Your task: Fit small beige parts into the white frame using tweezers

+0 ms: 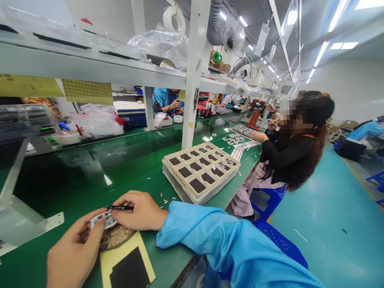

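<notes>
While low over a green workbench (63, 188), pinching a slim black tool (120, 207) in the right hand (139, 212), thumb and fingertips pressed together on it. Long axis of the tool nearly level across the view, its narrow end pointing left toward a small white printed card (103, 220). Gripping that card in the left hand (74, 255), fingers curled around it and thumb out of sight, the card tilted and rising slightly toward the right, one end just beside the tool's tip. Directly beneath both hands, a round speckled brown disc (115, 238), overlapping a yellow sheet (132, 244) printed with a large black square (129, 272). Running from the right wrist toward the lower right, a loose blue sleeve (215, 240). Just right of the hands, a stack of beige trays (194, 190) with rows of dark square pads, small pale scraps (165, 201) scattered around it. Farther along the bench, a seated co-worker (294, 156) in a dark top, one hand (258, 136) on the bench near an orange stand (254, 119). At the far side, another co-worker (166, 98) in blue, beyond a white overhead shelf (80, 68).
</notes>
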Motion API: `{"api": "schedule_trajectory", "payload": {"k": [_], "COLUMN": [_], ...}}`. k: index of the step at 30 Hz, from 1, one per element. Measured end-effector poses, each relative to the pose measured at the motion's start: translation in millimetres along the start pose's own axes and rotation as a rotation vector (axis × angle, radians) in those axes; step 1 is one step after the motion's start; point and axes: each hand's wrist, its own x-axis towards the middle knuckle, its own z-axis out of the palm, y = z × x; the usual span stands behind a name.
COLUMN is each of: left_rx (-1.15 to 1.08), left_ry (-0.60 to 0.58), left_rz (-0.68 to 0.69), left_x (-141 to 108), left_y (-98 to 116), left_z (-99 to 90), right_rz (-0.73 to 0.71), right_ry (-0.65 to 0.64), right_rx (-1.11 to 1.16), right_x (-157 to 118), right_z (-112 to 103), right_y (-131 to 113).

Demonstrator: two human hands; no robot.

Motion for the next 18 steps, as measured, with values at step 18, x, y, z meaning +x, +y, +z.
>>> {"api": "schedule_trajectory", "payload": {"k": [18], "left_rx": [0.037], "left_ry": [-0.003], "left_rz": [0.009], "left_x": [-5], "left_y": [10], "left_z": [-2.5], "right_rz": [0.003], "right_ry": [-0.013], "right_rx": [-0.008], "right_x": [0], "right_z": [-2], "right_y": [-2]}}
